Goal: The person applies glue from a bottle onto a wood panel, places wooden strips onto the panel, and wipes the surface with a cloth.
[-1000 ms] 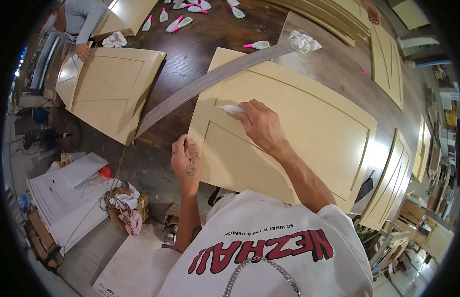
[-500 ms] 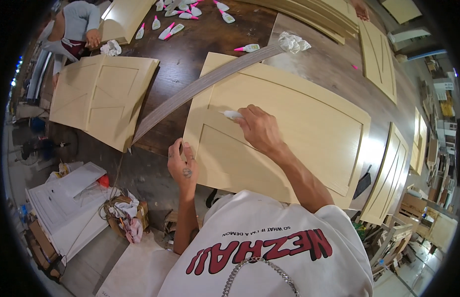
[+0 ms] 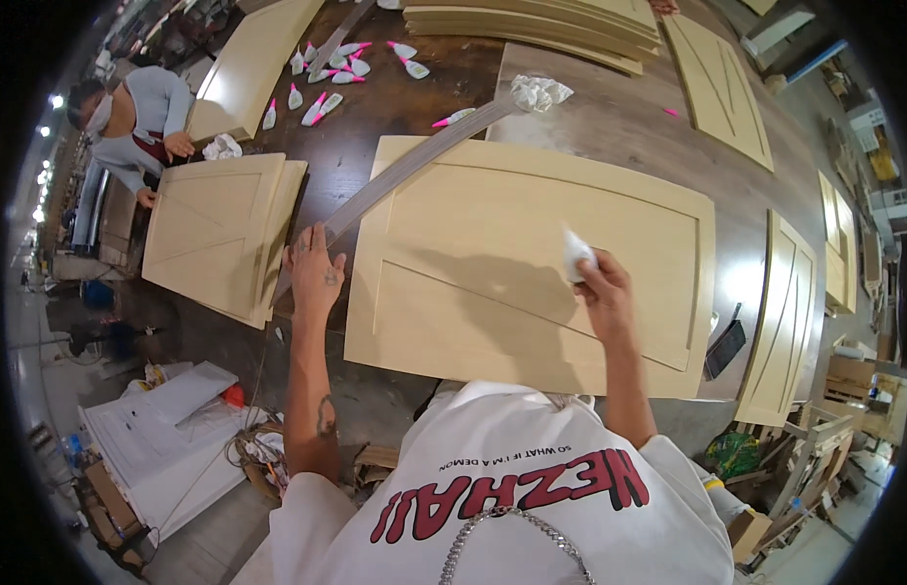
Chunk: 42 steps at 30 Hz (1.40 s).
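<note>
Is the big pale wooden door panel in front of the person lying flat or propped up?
Flat. The door panel lies face up on the dark table, and the right hand presses a white cloth onto it.

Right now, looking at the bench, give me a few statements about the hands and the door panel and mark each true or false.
1. The right hand presses a white cloth on the cabinet door panel. True.
2. The left hand holds a hammer. False: it rests flat, fingers spread, at the panel's left edge.
3. A long grey strip lies across the panel's upper left corner. True.
4. The panel is painted black. False: it is pale yellow wood.
</note>
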{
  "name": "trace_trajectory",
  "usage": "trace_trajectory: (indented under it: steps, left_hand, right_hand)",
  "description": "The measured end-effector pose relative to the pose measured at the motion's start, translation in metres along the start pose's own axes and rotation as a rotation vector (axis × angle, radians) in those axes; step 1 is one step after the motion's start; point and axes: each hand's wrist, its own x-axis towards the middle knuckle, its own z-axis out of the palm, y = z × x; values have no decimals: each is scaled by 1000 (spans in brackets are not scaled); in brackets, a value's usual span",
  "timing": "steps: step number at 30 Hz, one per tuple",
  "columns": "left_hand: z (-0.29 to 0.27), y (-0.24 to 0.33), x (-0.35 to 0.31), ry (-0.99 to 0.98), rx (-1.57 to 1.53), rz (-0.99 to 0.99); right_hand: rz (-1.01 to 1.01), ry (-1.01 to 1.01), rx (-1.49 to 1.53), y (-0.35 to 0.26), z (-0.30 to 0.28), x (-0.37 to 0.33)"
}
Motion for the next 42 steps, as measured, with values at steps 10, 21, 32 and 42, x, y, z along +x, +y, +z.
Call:
trace_trajectory:
  steps: [10, 21, 32, 42]
  left_hand:
    - [22, -42, 36, -246, 2, 103]
    - [-52, 3, 31, -306, -242, -203]
    - [-147, 162, -14, -193, -1492, -72]
    - [-122, 261, -47, -229, -2056, -25]
  right_hand:
    - [-338, 369, 51, -77, -192, -52]
    - [-249, 751, -559, -33, -343, 10]
    - [-212, 782, -1057, -4, -349, 81]
    - [-389, 560, -684, -91, -277, -18]
